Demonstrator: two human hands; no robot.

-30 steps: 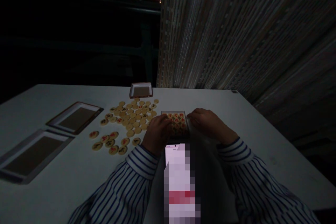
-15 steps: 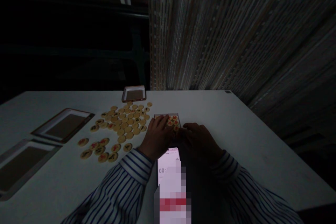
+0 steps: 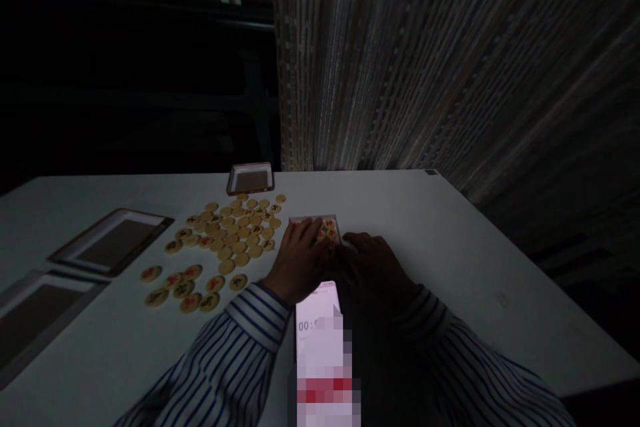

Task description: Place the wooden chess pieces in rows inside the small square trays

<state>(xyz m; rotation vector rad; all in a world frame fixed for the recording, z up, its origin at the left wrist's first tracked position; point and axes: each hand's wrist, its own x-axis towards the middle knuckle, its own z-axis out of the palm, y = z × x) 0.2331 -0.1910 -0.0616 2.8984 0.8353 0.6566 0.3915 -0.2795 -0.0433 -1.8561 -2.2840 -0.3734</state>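
Note:
A small shallow box (image 3: 337,221) sits on the table in front of me, holding round wooden xiangqi pieces (image 3: 329,229) with red characters. My left hand (image 3: 300,260) lies over the box's left and near part, its fingers spread across the pieces and covering many of them. At the box's near right corner is my right hand (image 3: 375,263), its fingers loosely bent and apart; deep shadow hides its fingertips. Left of my hands lies a loose spread of more xiangqi pieces (image 3: 241,259), some showing red or dark characters, others plain. Below my hands lies a lit phone (image 3: 317,310) with a timer.
One shallow tray (image 3: 271,178) stands at the table's far edge. Two more, a brown-rimmed tray (image 3: 120,267) and a nearer tray (image 3: 55,340), lie at the left. A bead-like string curtain (image 3: 350,80) hangs behind the white table (image 3: 450,267). The room is dim.
The view has shifted slightly, so the table's things appear a little further left. Both hands stay at the box in nearly the same pose.

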